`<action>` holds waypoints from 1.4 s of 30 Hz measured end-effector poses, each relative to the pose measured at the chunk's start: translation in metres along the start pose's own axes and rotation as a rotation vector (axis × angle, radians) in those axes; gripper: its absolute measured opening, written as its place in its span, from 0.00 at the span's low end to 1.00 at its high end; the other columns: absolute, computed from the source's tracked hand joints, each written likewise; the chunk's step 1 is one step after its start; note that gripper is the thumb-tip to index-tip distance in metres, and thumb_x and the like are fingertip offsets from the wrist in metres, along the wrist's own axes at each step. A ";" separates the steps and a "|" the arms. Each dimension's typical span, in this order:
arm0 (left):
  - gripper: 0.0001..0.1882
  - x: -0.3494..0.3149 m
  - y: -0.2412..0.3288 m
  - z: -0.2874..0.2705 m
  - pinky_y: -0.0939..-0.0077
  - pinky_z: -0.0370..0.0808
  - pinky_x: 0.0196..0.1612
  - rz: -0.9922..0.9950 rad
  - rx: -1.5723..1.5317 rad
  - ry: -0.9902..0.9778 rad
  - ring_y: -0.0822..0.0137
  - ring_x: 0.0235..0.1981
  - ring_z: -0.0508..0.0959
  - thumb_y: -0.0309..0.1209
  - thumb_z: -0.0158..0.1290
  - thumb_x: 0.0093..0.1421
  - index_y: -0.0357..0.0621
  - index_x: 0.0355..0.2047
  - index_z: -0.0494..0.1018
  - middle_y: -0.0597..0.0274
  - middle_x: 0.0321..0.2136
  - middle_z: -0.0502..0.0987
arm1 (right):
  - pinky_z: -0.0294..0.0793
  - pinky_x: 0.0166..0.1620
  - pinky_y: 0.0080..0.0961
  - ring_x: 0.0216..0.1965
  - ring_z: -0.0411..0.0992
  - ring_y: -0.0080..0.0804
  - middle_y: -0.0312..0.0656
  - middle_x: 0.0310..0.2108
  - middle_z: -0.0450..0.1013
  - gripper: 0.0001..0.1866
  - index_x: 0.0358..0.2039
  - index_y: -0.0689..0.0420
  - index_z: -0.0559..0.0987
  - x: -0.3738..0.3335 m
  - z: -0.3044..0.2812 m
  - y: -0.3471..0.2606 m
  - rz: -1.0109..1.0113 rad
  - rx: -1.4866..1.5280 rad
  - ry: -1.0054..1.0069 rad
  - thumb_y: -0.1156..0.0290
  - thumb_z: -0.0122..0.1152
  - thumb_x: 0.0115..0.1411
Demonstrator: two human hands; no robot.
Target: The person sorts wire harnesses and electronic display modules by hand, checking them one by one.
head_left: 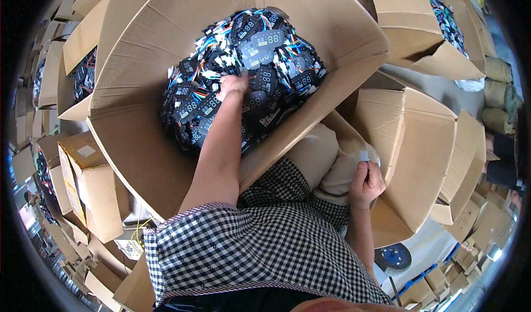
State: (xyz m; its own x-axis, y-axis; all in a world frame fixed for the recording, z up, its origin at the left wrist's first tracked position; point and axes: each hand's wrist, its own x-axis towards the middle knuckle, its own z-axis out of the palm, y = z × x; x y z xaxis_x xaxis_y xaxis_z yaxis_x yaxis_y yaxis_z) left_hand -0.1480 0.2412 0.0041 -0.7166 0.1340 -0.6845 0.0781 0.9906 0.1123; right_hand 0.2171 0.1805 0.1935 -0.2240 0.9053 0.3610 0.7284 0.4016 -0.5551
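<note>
- I see my left forearm (215, 146), bare, reaching away from the body and angled slightly rightward.
- At its end my left hand (233, 84) points forward, back uppermost; its fingertips are hidden from me, so I can't read their grip.
- My right forearm (360, 232) is held nearer the body, pointing forward.
- My right hand (367, 186) sits well apart from the other, fingers curled in, thumb (360, 171) pressed against them and pointing forward.
</note>
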 end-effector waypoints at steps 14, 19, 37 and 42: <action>0.26 0.075 0.010 0.054 0.61 0.66 0.58 0.827 0.321 -0.325 0.53 0.56 0.71 0.48 0.43 0.60 0.47 0.53 0.72 0.48 0.55 0.69 | 0.70 0.24 0.29 0.23 0.75 0.31 0.38 0.24 0.76 0.03 0.25 0.52 0.79 -0.013 -0.004 0.026 -0.057 -0.329 -0.155 0.68 0.63 0.50; 0.30 0.200 -0.056 -0.017 0.62 0.72 0.52 0.841 0.696 -0.005 0.52 0.49 0.76 0.51 0.56 0.48 0.43 0.46 0.74 0.45 0.47 0.75 | 0.74 0.25 0.31 0.20 0.74 0.36 0.41 0.20 0.74 0.07 0.25 0.56 0.79 0.021 -0.010 -0.038 -0.137 0.097 -0.007 0.67 0.62 0.55; 0.40 0.055 0.003 0.056 0.70 0.70 0.53 0.493 -0.233 -0.143 0.56 0.49 0.76 0.41 0.69 0.39 0.23 0.47 0.68 0.40 0.47 0.75 | 0.71 0.25 0.37 0.22 0.73 0.41 0.41 0.20 0.73 0.07 0.23 0.54 0.76 0.007 -0.021 -0.008 -0.019 0.015 0.039 0.66 0.60 0.55; 0.44 0.093 -0.012 0.057 0.71 0.71 0.52 0.387 -0.146 -0.037 0.58 0.49 0.76 0.42 0.71 0.34 0.22 0.47 0.69 0.43 0.47 0.75 | 0.71 0.26 0.40 0.23 0.73 0.42 0.42 0.21 0.73 0.10 0.24 0.53 0.77 0.003 -0.014 -0.012 0.033 0.040 -0.038 0.62 0.57 0.57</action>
State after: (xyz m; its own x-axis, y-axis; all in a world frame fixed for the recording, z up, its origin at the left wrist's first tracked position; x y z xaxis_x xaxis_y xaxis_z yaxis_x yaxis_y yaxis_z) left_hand -0.1762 0.2430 -0.1020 -0.6278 0.4994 -0.5971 0.2357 0.8530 0.4656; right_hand 0.2165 0.1767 0.2121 -0.2256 0.9223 0.3138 0.7096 0.3762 -0.5957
